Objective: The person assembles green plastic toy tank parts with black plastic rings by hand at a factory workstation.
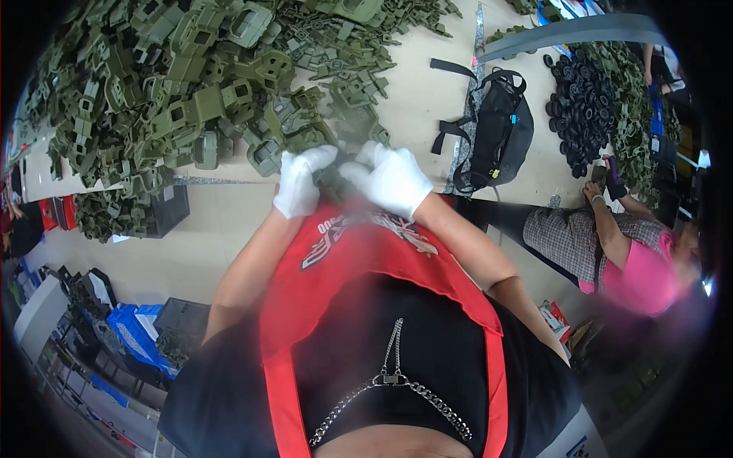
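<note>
Work position: the person stands at a pale counter [416, 84], both hands gloved in white and brought close together at its near edge, just before the red apron [294, 324]. The left hand [304, 182] and right hand [391, 182] face each other. A green part [330, 183] shows low in the gap between them, its outline lost to blur. The fingers of both hands are curled inward; whether they are clamped on the part or merely lie against it, I cannot tell.

Step in hand, as judged: two-handed handling of a single green moulded part. The next move would call for a sure hold by both hands and a clear view of the part — the haze over the middle of the view allows no finer finding.

Surroundings: a large heap of green moulded pieces [198, 99] lies beyond and to the left of the hands. To the right are a black bag [500, 130] and, past it, a pile of black wheel-like rings [579, 107]. A co-worker in pink [645, 267] is at the right.

Markings: the apron bears white lettering and a printed figure — partly folded and smeared, not transcribed. No label can be made out on the green pieces.
</note>
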Available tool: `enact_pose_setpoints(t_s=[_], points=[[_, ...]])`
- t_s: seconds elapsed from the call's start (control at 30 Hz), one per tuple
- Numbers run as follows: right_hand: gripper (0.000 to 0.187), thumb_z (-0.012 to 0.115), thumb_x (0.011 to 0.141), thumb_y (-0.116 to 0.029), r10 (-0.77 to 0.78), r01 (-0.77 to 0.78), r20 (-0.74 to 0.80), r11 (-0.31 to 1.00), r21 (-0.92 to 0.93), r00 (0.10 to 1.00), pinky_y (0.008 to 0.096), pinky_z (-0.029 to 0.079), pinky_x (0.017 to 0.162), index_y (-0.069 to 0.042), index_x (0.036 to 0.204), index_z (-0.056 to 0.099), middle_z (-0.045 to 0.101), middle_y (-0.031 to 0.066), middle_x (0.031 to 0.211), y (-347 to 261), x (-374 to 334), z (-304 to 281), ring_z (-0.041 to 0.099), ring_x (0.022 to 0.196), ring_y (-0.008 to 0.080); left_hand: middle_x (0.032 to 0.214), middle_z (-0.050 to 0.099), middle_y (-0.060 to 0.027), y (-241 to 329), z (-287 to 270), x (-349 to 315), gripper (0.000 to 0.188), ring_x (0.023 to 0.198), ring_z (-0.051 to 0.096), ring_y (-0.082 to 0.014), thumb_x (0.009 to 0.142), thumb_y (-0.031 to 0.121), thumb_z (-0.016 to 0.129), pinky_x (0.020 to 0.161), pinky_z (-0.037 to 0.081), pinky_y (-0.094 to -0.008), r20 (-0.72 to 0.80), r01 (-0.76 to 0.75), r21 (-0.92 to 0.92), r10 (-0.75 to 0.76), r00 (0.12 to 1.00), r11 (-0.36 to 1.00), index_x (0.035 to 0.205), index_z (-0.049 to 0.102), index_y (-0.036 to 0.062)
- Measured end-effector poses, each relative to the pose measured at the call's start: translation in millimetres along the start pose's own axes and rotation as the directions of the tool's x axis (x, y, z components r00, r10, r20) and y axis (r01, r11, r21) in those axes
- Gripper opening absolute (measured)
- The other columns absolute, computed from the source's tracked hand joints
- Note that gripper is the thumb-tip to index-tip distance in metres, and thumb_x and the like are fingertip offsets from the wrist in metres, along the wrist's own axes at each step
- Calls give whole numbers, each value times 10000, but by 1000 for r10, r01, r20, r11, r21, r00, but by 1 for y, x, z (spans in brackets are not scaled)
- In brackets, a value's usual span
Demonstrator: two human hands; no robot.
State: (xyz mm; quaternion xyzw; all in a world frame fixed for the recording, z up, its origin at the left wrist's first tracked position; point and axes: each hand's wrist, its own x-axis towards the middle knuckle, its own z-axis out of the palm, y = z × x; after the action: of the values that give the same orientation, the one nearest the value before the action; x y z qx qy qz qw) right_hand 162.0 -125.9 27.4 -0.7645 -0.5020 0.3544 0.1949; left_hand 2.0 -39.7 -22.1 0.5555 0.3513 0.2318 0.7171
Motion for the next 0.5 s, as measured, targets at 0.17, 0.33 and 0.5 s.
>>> enact_pose_setpoints(t_s=[0.17,0.33,0.5], points=[[501,716,756,-456,171,-129,-150,958,256,974,375,504,814,-32,1019,673,681,185,976,63,67,-8,645,944,336,1050,628,-87,6,-9,25,360,915,628,-231,860,129,611,850,537,-426,-30,212,-640,-300,954,739,1198,524,38],[496,664,814,-347,-13,6,-224,999,-32,975,356,461,940,-67,1216,586,617,172,1191,83,101,29,602,1078,303,1071,615,-86,30,-7,32,331,939,621,-221,894,136,583,831,535,-385,-75,129,-607,-218,973,784,1209,493,84],[464,677,790,-141,-26,174,-290,851,496,957,327,511,798,-66,1240,590,662,160,1091,57,67,-43,664,917,235,1025,612,-69,35,-1,33,325,938,612,-195,929,258,550,844,508,-352,-50,26,-583,-67,996,812,1180,495,58]])
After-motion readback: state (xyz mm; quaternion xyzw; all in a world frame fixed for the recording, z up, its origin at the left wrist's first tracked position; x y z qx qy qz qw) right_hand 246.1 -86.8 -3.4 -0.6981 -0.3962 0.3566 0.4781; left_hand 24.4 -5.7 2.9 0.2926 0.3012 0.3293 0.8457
